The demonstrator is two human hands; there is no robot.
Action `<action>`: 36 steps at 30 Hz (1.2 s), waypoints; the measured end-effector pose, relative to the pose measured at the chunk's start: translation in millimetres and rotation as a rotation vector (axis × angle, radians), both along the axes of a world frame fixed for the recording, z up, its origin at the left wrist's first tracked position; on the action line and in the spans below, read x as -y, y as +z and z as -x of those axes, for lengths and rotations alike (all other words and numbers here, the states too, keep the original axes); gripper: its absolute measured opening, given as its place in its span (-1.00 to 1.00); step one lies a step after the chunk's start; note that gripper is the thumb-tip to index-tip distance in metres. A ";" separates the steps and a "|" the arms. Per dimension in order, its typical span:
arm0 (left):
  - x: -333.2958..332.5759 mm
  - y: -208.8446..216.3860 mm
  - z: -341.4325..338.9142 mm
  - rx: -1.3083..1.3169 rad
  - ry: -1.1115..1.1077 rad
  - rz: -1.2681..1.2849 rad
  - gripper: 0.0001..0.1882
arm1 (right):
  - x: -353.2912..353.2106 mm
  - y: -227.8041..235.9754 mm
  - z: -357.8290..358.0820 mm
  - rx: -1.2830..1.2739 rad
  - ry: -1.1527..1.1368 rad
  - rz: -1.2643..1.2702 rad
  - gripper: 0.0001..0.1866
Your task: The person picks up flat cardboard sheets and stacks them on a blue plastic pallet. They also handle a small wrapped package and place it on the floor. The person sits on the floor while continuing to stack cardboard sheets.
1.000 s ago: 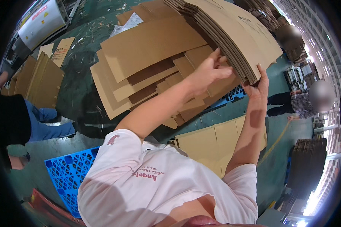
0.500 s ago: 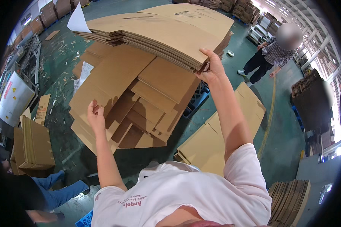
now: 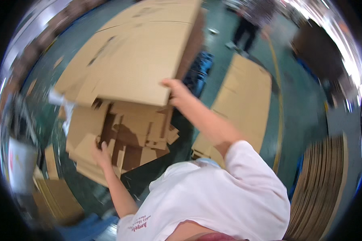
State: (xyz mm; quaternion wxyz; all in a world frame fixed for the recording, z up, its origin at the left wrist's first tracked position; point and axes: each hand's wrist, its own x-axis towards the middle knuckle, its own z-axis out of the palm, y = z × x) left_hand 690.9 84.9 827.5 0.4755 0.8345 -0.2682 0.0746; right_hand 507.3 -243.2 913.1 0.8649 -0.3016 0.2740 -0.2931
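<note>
**Factory or warehouse hall**

We take this for an industrial hall handling packaging. Green floor, a yellow line marked along it. Broad cardboard sheets piled before us; blue pallet just beside. Right: a tall stack of flat board. Left, blurred: a pale machine housing. We note another person standing beyond.

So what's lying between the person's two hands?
In the head view, overlapping brown cardboard pieces, partly shaded, lie between the left hand and right hand; nearest the right hand comes the edge of the large tan cardboard it holds.
</note>
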 end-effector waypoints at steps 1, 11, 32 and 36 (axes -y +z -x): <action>9.3 -3.0 -1.0 0.024 -0.003 -0.031 -0.57 | -6.7 -13.8 -2.2 -0.024 -0.037 -0.067 -0.63; 157.5 84.5 138.4 0.553 -0.384 -0.018 -0.61 | -44.6 -56.2 116.9 0.130 -0.050 0.025 -0.23; 154.7 79.0 133.7 0.339 -0.227 0.062 -0.57 | -45.7 -191.0 304.9 -0.550 0.093 0.026 -0.48; 132.4 90.4 55.8 0.337 0.269 0.277 -0.24 | -32.8 -86.3 183.6 -0.230 0.211 0.236 -0.29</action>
